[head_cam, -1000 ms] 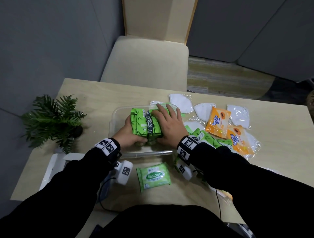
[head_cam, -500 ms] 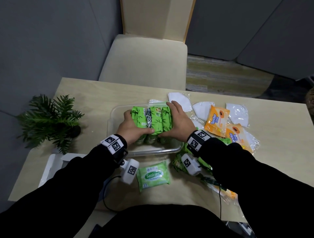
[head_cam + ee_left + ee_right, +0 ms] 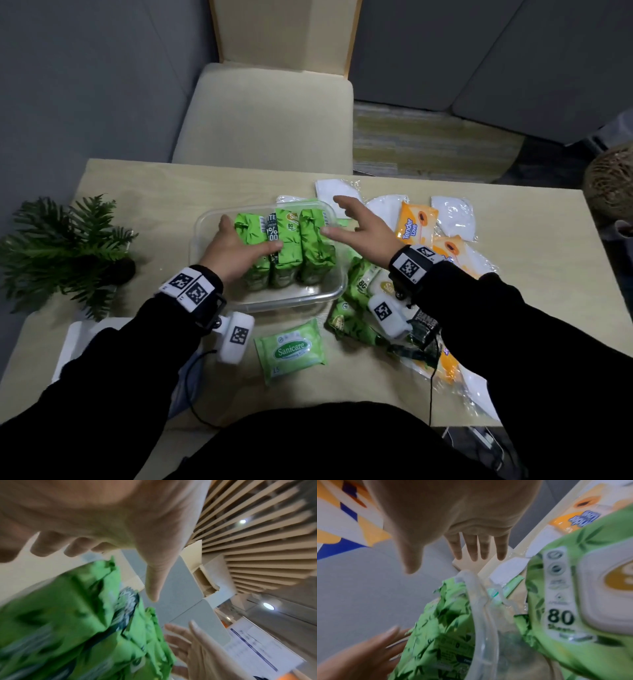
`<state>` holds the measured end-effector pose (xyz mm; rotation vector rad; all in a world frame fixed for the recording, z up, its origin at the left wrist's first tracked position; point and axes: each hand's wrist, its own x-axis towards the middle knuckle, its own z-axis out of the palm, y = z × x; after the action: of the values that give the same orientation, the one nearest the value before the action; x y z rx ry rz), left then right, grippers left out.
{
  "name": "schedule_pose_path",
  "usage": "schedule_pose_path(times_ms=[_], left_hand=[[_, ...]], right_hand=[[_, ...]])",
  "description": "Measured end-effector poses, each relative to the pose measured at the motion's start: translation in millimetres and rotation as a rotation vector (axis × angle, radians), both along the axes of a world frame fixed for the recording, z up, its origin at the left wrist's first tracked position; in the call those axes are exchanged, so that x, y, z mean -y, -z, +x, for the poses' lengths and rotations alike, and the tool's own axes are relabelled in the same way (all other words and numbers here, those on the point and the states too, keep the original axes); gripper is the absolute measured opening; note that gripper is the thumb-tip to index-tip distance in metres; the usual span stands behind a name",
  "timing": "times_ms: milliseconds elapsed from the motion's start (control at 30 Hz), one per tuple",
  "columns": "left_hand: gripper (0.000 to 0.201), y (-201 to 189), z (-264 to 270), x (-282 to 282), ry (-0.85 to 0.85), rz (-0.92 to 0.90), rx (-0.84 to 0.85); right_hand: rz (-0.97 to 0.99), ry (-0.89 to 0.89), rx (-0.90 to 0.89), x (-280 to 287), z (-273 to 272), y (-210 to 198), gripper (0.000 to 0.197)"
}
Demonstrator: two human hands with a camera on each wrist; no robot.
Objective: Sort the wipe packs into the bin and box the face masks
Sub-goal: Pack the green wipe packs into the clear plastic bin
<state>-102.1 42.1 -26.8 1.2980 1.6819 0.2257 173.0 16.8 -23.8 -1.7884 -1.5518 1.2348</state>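
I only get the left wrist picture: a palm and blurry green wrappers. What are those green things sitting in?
Observer: The head view shows the green wipe packs standing on edge in a clear plastic bin on the table.
Operator: Are any packs outside it?
Observer: Yes. A flat Sanicare pack lies in front of the bin, and more green packs are piled by its right side.
Operator: Where are the face masks?
Observer: The white face masks, in clear wrappers, lie loose on the table to the right of the bin, mixed with orange packs.
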Motion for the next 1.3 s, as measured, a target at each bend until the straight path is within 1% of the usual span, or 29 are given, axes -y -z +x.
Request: schedule_pose_path(times_ms=[33,67,100,133,200,267,333,400,433,500,567,667,767,800,867,933,967,1033,1067,1100,1133,1167,1233,1300], left_hand=[[0.139,-11,1,-1,0.033,0.044,-0.055],[0.129,-21,2,-2,0.072,0.111,-0.107],[0.119,-33,5,-2,0.113,0.197,-0.154],[0.110,-44,11,-1,0.149,0.295,-0.183],[0.092,-64,30,6,0.211,0.460,-0.150],[0.075,-77,58,17,0.333,0.536,-0.058],[0.065,-82,92,33,0.522,0.529,0.005],[0.062,-72,125,46,0.682,0.471,0.001],[0.063,-63,140,50,0.733,0.437,-0.025],[0.070,-44,164,55,0.796,0.368,-0.090],[0.081,-27,182,56,0.810,0.305,-0.144],[0.099,-8,200,54,0.765,0.216,-0.163],[0.117,1,214,50,0.719,0.164,-0.177],[0.120,3,217,49,0.722,0.149,-0.197],[0.114,5,223,46,0.747,0.146,-0.262],[0.098,4,229,43,0.768,0.160,-0.319],[0.089,3,232,42,0.757,0.163,-0.307],[0.071,1,240,38,0.676,0.160,-0.194],[0.061,-1,243,35,0.607,0.158,-0.129],[0.052,-2,246,33,0.542,0.166,-0.093],[0.046,-1,248,31,0.508,0.178,-0.103],[0.046,2,249,30,0.511,0.173,-0.162],[0.051,13,251,34,0.580,0.115,-0.317],[0.060,26,252,41,0.621,0.021,-0.444]], right_hand=[[-0.021,0.047,-0.010,3,9,-2,0.071],[-0.037,0.082,0.008,8,19,-2,0.062],[-0.049,0.101,0.054,13,30,-2,0.058],[-0.067,0.098,0.117,19,41,-1,0.059],[-0.145,0.041,0.264,34,60,1,0.073],[-0.254,-0.033,0.403,54,74,6,0.095],[-0.318,-0.124,0.526,76,80,15,0.118],[-0.330,-0.175,0.598,98,81,28,0.138],[-0.317,-0.173,0.628,106,80,33,0.143],[-0.272,-0.120,0.646,111,79,40,0.142],[-0.236,-0.090,0.641,109,81,41,0.138],[-0.119,-0.124,0.664,105,89,38,0.123],[-0.070,-0.159,0.591,103,102,31,0.117],[-0.053,-0.181,0.577,102,107,29,0.117],[0.005,-0.230,0.573,101,119,27,0.116],[0.055,-0.269,0.602,97,130,24,0.116],[0.058,-0.284,0.625,95,137,21,0.117],[-0.022,-0.272,0.644,89,154,13,0.122],[-0.094,-0.246,0.636,86,165,11,0.120],[-0.165,-0.220,0.628,84,177,11,0.115],[-0.236,-0.190,0.614,83,189,12,0.107],[-0.304,-0.149,0.587,83,202,16,0.100],[-0.413,-0.078,0.531,86,225,24,0.093],[-0.494,-0.061,0.535,90,240,31,0.082]])
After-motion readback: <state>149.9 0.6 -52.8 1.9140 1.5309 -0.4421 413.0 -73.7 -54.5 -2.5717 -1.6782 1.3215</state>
